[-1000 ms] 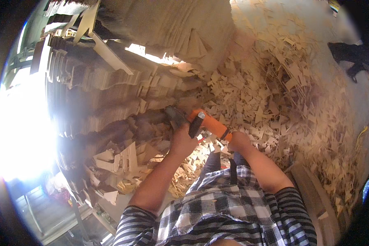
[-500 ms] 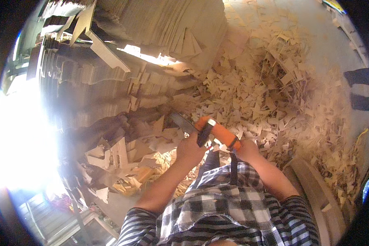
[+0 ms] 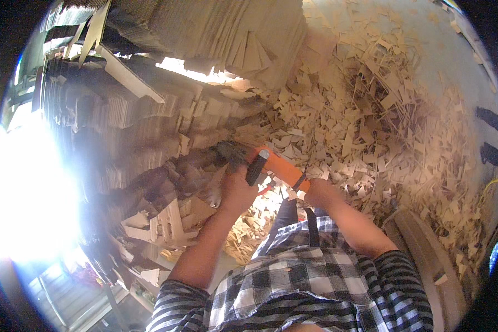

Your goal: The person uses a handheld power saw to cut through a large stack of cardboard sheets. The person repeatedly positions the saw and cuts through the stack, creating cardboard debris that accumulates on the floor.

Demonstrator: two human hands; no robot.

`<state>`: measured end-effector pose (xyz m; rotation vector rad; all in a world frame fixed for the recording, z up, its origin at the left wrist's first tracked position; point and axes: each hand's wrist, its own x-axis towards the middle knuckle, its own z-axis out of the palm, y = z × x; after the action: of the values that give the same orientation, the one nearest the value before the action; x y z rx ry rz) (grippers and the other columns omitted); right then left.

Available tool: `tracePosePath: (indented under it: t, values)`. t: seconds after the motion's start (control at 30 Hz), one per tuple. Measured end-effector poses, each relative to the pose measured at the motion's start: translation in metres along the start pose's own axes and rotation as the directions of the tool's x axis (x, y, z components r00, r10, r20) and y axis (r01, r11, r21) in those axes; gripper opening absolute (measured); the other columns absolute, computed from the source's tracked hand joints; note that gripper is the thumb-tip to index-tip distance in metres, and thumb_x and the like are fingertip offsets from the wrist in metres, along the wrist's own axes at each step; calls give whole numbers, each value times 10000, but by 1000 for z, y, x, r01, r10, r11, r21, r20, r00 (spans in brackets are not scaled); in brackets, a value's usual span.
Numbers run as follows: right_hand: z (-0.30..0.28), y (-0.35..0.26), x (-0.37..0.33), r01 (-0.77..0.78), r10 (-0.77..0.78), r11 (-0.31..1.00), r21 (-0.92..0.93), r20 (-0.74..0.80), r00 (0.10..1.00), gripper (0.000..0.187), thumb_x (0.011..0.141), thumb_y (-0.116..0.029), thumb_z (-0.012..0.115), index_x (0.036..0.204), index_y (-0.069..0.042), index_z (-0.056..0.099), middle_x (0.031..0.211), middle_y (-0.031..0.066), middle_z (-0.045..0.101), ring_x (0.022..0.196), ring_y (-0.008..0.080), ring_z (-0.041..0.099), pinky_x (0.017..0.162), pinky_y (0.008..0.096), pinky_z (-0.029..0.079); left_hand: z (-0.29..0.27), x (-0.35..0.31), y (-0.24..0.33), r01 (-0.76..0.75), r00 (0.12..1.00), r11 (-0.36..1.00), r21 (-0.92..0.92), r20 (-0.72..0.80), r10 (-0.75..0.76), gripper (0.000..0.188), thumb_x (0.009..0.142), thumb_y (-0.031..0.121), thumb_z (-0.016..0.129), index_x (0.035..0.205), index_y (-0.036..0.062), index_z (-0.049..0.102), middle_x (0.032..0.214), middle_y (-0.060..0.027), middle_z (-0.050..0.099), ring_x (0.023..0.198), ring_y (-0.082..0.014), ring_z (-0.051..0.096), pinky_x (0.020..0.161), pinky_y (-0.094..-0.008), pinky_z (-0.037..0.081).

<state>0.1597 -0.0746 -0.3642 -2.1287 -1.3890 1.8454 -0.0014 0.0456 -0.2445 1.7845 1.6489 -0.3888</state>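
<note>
Both my hands hold an orange power tool (image 3: 285, 169) in front of my waist. My left hand (image 3: 237, 191) is closed near its front, by a black grip that sticks out from the body. Around the rear end of the orange body my right hand (image 3: 322, 195) is wrapped. The dark front part of the tool points left and meets the foot of a tall stack of cardboard sheets (image 3: 141, 113); its tip is blurred, so its exact shape is unclear. Torn cardboard pieces (image 3: 174, 218) lie left of my left forearm.
Another large cardboard stack (image 3: 221, 33) rises at the far side. Loose cardboard scraps (image 3: 332, 122) are heaped across the floor ahead and right. A bent cardboard strip (image 3: 128, 74) juts from the left stack. A curved brown board-like thing (image 3: 426, 254) stands by my right elbow.
Both hands have moved left and slightly away from me with the tool. Its front end now reaches further into the edge of the left stack.
</note>
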Motion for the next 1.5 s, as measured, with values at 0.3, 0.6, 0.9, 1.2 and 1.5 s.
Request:
tracePosePath:
  t: [0.3,0.6,0.9,1.2,1.5]
  values:
    - [-12,9,15,10,-16,995,-99,-62,998,218,625,-161,547,802,-40,582,793,180,581,770,326,559,678,394,451,7,4,8,-8,999,998,-55,-42,6,361,635,150,558,967,30,482,806,-223,540,791,-368,525,688,-407,401]
    - [-21,12,-7,35,-45,995,-91,-99,994,209,673,-192,518,802,-41,584,785,169,587,783,321,558,677,389,449,19,-9,11,-72,993,997,-20,-98,70,318,635,148,560,922,26,494,767,-202,549,751,-345,543,665,-393,414]
    - [30,117,-111,-122,116,992,-31,-144,983,192,651,-203,568,695,-17,570,642,155,566,625,268,572,564,350,433,77,-60,52,-294,933,953,-79,192,304,294,641,166,568,891,21,516,756,-179,578,792,-334,557,716,-402,426]
    - [-24,26,-145,325,-300,946,22,-327,896,148,581,-108,582,659,-2,513,592,83,548,557,207,528,541,337,404,-60,-144,94,-465,885,883,-62,4,466,270,649,163,558,817,-9,434,642,-213,538,640,-378,543,576,-431,445]
    - [-69,-76,-189,569,-521,810,142,-272,809,347,613,-75,617,939,-43,503,850,76,555,798,195,542,705,315,426,-121,-236,84,-589,790,798,-123,-293,538,293,628,133,555,797,-24,374,584,-203,500,585,-390,519,517,-431,424]
